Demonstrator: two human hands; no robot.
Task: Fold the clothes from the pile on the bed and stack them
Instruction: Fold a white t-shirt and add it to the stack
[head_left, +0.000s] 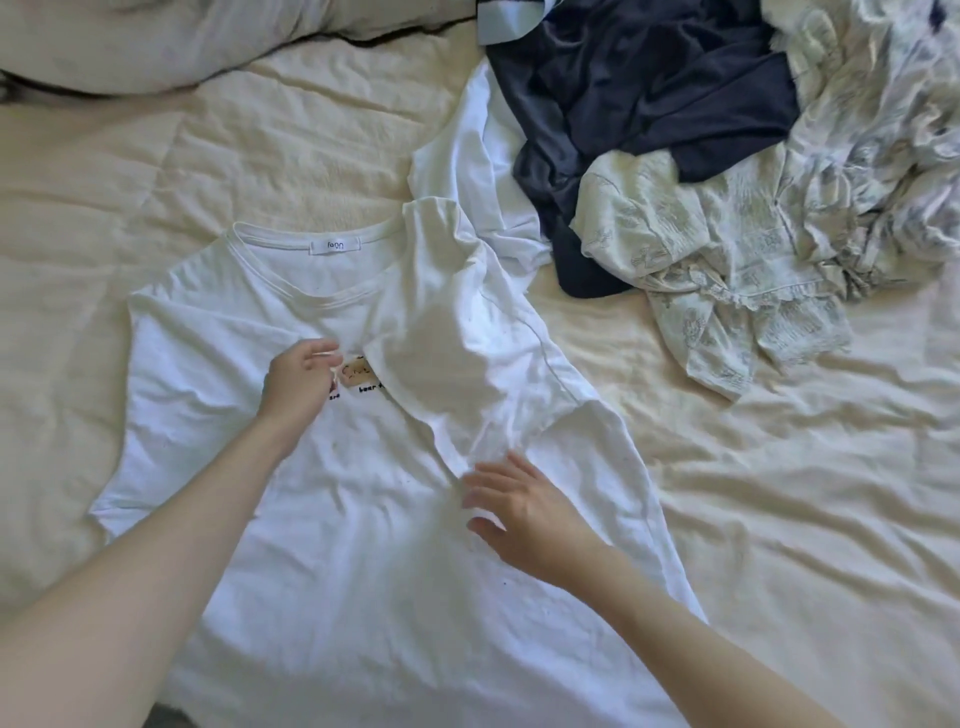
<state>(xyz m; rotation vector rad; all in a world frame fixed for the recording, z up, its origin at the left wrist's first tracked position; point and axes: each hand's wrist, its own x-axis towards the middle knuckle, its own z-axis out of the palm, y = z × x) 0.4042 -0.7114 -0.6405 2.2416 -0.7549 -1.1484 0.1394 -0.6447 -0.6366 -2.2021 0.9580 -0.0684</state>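
A white T-shirt (332, 519) lies front up on the cream bed cover (779, 519), neck towards the far side. Its right sleeve and shoulder (457, 332) are folded inward over the chest and partly cover a small printed picture (358, 375). My left hand (298, 382) rests on the chest beside that picture, fingers loosely bent and spread, gripping nothing I can see. My right hand (519, 512) lies flat on the shirt just below the folded sleeve, fingers straight. The pile (675, 156) sits at the far right.
The pile holds a navy garment (649, 93), a second white garment (467, 161), a pale printed garment (727, 249) and a patterned cloth (883, 104). A pillow (130, 36) lies at the far left.
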